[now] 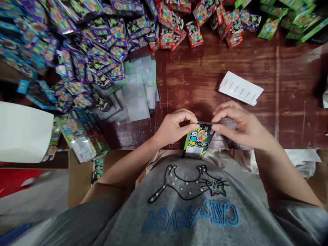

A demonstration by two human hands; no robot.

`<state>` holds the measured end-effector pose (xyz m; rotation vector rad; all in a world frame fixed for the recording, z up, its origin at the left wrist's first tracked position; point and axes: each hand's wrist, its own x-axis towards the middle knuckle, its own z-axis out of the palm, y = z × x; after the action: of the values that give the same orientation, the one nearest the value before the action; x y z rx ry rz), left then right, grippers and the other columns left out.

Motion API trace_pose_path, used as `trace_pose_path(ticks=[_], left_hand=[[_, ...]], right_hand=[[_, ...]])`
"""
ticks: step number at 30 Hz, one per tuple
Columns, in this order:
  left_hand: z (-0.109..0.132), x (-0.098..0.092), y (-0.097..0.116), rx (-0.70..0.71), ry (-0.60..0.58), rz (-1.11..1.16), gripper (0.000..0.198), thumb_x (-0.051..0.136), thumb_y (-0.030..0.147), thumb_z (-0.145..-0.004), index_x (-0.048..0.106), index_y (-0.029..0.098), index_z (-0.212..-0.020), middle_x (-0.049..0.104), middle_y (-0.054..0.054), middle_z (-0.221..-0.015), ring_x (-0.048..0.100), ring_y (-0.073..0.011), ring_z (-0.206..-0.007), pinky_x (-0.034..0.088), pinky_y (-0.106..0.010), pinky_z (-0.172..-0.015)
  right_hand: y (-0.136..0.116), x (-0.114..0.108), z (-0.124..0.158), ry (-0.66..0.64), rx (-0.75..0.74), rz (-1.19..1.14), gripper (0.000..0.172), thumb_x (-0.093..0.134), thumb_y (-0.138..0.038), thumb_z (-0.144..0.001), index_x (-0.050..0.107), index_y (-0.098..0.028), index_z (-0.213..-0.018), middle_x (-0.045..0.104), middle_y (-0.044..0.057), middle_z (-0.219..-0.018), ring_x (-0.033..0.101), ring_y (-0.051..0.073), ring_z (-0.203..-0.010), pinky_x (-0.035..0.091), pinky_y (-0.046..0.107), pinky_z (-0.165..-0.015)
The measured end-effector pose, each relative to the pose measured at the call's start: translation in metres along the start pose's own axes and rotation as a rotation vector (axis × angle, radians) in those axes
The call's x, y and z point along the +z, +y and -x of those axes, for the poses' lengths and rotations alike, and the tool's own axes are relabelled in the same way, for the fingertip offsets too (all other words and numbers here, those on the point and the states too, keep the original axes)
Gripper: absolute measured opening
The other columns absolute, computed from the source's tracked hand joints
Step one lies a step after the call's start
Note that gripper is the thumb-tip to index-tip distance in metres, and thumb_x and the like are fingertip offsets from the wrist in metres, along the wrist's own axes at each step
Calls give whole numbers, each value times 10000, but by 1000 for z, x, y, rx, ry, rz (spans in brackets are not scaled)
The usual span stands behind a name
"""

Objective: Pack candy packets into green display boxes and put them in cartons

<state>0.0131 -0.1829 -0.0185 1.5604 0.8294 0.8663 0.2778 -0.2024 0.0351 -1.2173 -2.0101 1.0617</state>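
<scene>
A black and green printed candy pouch [199, 139] is at the table's front edge, close to my shirt. Thumb and fingers of my left hand [176, 125] pinch its top left corner. The top right corner is between the thumb and fingers of my right hand [237, 124]. Printing and a pale panel face up on the pouch; its lower end meets the shirt. Beyond my right hand lies a white sticker sheet [241, 88] with a row of round labels. Left of my left hand are clear, green-edged plastic bags [137, 97] in a loose stack.
Purple candy boxes [102, 51] heap up at the back left, with red boxes [171, 20] and green boxes [294, 17] further right. More printed pouches [78, 136] lie at the front left beside a curved white sheet [24, 133]. An open carton [77, 184] stands below the table edge.
</scene>
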Motion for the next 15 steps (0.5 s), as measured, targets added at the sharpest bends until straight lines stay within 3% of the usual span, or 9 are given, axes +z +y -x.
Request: trace_pose_path(ticks=[3,7,11,13,15], left_hand=[[-1,-1,3,-1,2,-10,144,832,323,-938,762,197,-931,778,-60,-1006,734,-162,-936,601,-312,-858],[1,-5,1,9,38,-21,103,820,281,-940,759,197,-941,776,-57,-1001,730,-160,-918,593,-318,-858],[13,-4,1,44,86,-47,81,788,270,-969,747,200,-959,784,-60,-1006,743,-176,-941,603,-356,-899],[21,-12,4,74,145,-40,105,791,288,-978,740,197,-969,788,-63,-1019,750,-184,-967,611,-368,-922],[35,-38,12,61,279,-39,132,797,315,-983,741,197,-1000,793,-60,-1036,756,-183,-980,620,-366,-927]], right_hand=[[-6,5,-14,-97,7,92,112,704,-369,-989,697,-259,-967,710,62,-1058,690,252,-1064,592,463,-951],[-6,21,-16,20,-9,230,159,708,-325,-983,694,-265,-1130,689,91,-1172,680,290,-1131,588,498,-964],[-6,29,-17,1,-122,292,90,674,-333,-1024,736,-317,-1088,717,71,-1151,715,303,-1109,607,509,-945],[-3,33,-31,-79,-147,295,181,644,-378,-1048,743,-355,-1198,755,59,-1175,745,314,-1091,617,532,-949],[-3,41,-56,-154,-166,245,330,639,-442,-1049,695,-385,-1369,775,63,-1240,762,331,-1097,632,547,-940]])
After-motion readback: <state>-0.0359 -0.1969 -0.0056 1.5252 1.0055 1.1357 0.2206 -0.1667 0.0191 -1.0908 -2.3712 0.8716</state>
